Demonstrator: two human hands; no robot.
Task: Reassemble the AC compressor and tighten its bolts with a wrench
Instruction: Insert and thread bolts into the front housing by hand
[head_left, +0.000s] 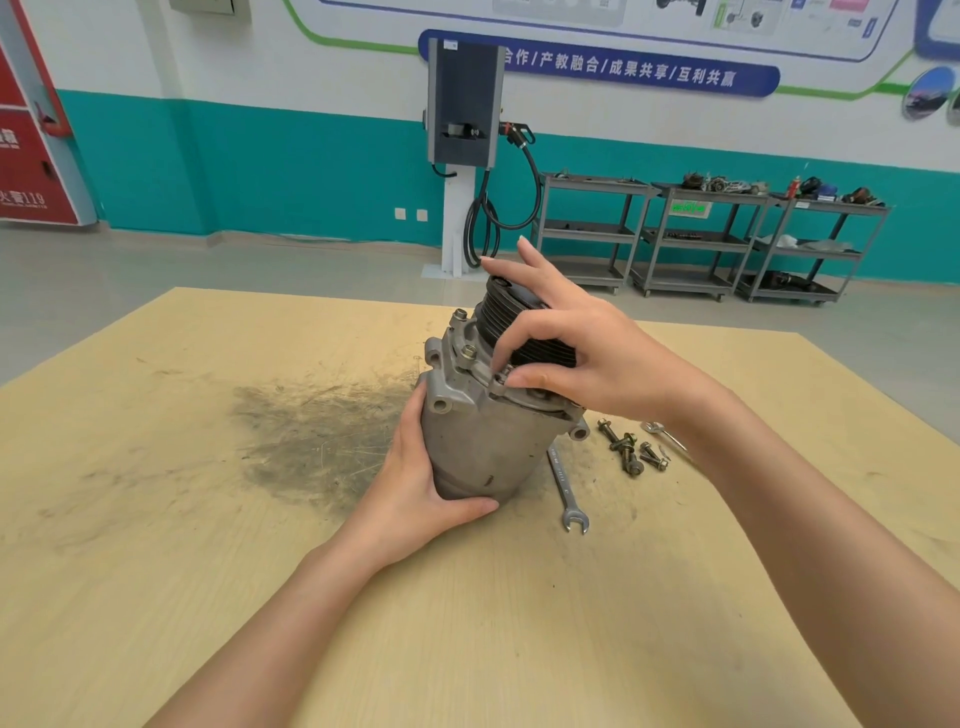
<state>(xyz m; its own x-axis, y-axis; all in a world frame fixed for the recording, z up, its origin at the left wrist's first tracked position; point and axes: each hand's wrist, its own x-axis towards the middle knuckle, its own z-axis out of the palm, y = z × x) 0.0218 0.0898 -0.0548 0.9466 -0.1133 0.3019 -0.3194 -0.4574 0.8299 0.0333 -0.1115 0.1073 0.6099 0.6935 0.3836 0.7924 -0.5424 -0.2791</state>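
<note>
Scuffed plywood table (208, 519), ribbed-pulley cast-metal compressor (483, 431), steel wrench (566, 488)

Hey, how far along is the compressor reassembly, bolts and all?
Partly done: the compressor stands tilted on the table with one bolt seated in its flange. In hand: the left hand steadies the body while the right hand fingers another bolt at the flange. Left: the loose bolts on the table, then tightening with the wrench, which lies untouched.

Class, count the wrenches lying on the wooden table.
2: a long silver open-end wrench just right of the grey metal compressor, and another beyond the loose bolts, partly hidden by the right forearm.
</note>
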